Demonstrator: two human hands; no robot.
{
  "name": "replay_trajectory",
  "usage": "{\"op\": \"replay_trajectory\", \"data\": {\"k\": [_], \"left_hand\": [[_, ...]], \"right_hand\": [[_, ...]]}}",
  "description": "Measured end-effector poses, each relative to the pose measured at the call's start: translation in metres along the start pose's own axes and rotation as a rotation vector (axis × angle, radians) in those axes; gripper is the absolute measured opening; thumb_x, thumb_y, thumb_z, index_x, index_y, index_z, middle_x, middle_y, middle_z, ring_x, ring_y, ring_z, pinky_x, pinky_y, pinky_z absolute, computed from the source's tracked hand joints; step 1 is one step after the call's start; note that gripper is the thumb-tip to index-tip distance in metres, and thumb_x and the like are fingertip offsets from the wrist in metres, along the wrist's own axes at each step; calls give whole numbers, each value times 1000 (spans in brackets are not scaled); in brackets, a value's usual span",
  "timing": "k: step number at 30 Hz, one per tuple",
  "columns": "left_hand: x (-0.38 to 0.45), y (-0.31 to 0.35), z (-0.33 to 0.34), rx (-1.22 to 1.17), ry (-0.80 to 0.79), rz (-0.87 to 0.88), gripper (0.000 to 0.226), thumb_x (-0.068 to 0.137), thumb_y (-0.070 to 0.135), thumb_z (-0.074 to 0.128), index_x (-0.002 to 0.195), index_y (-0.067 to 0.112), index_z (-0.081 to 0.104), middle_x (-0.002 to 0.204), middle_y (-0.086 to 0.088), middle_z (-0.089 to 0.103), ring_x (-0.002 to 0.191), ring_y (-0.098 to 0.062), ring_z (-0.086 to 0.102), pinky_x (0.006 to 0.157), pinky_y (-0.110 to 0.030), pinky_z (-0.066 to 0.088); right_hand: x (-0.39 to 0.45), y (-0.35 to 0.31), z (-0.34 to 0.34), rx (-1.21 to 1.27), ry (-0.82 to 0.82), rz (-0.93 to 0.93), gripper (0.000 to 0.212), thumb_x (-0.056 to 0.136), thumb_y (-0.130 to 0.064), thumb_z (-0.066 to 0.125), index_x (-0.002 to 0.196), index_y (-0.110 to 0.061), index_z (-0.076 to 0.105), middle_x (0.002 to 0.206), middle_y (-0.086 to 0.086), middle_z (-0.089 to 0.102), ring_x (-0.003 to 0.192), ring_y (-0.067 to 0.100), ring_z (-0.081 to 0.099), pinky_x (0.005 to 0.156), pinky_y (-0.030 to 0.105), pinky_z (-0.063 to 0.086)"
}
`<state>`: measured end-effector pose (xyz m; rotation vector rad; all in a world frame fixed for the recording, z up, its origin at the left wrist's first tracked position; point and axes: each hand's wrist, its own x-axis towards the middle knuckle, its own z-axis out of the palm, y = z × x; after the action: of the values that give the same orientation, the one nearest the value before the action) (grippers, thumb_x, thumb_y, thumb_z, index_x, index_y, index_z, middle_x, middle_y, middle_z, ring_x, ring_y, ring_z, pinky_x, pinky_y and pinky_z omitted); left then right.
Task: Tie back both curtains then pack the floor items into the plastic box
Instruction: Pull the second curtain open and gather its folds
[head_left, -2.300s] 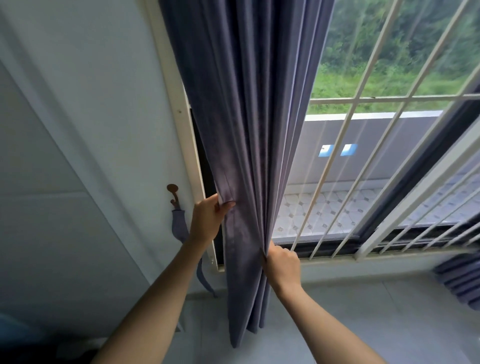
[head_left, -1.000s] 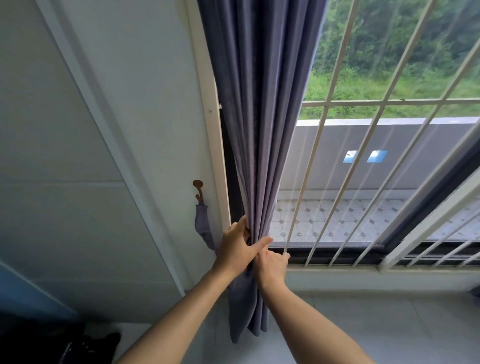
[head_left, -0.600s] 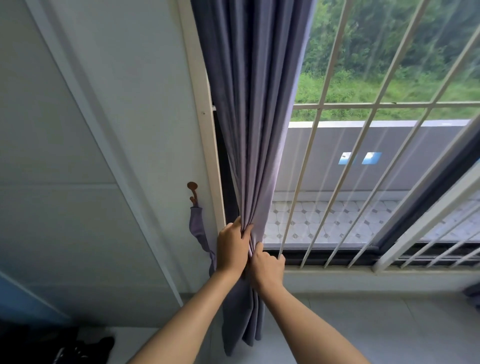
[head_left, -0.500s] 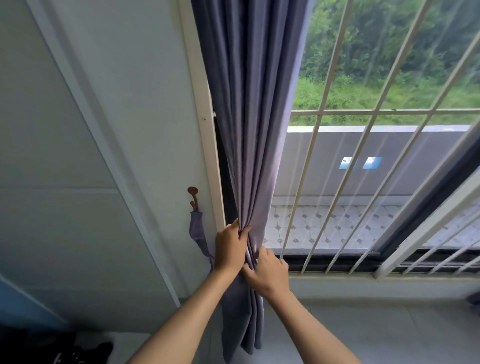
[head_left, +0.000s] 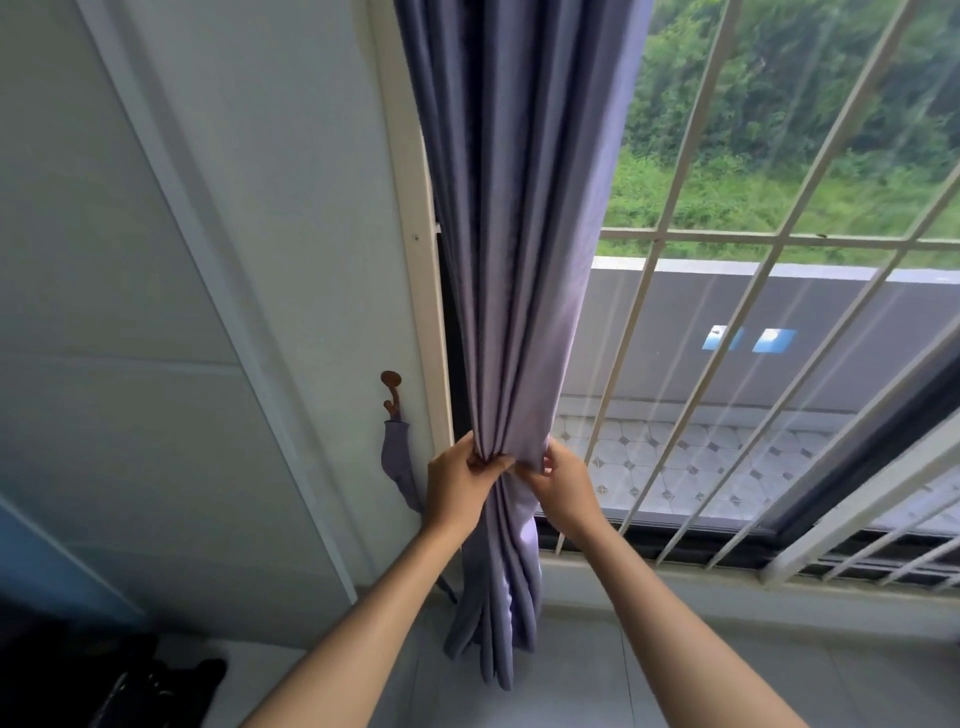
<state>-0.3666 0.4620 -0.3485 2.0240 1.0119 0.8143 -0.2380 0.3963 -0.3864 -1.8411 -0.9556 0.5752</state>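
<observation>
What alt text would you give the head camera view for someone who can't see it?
Two hands, left hand and right hand, pinch a gathered purple curtain beside a barred window. A tieback strap hangs from a wall hook to the left.

Bright daylight through window (head_left: 779, 312); wide-angle edge distortion; sharp.
</observation>
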Motion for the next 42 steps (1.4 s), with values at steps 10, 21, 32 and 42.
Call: {"op": "replay_trajectory", "data": {"k": [10, 21, 32, 42], "left_hand": [[28, -15, 0, -30, 24, -168, 41, 79, 44, 63, 84, 5, 72, 79, -7, 73, 76, -23, 68, 69, -38, 53], [11, -21, 17, -42, 127, -180, 57, 71, 63, 55, 81, 8, 69, 73, -8, 71, 71, -25, 67, 69, -46, 55], [3, -20, 15, 125, 208, -97, 33, 86, 38, 66, 82, 6, 64, 68, -9, 67, 63, -24, 63, 61, -36, 52], [18, -23, 9, 129, 78, 55, 35, 87, 36, 66, 68, 6, 65, 62, -8, 67, 51, -18, 54, 49, -20, 37]], "right_hand": [[5, -2, 30, -87, 5, -91, 19, 96, -21, 48, 112, -20, 38, 91, 3, 59, 79, 28, 57, 65, 40, 46], [3, 36, 28, -250, -178, -63, 34, 88, -8, 60, 122, -6, 53, 94, 2, 61, 78, 19, 49, 63, 23, 32], [-20, 30, 55, 7, 44, -31, 16, 89, -13, 51, 101, -23, 48, 90, -13, 52, 77, 8, 54, 57, 21, 38], [-33, 27, 84, -7, 197, -18, 72, 87, -32, 63, 146, -21, 23, 130, -1, 48, 113, 14, 51, 83, 30, 48]]}}
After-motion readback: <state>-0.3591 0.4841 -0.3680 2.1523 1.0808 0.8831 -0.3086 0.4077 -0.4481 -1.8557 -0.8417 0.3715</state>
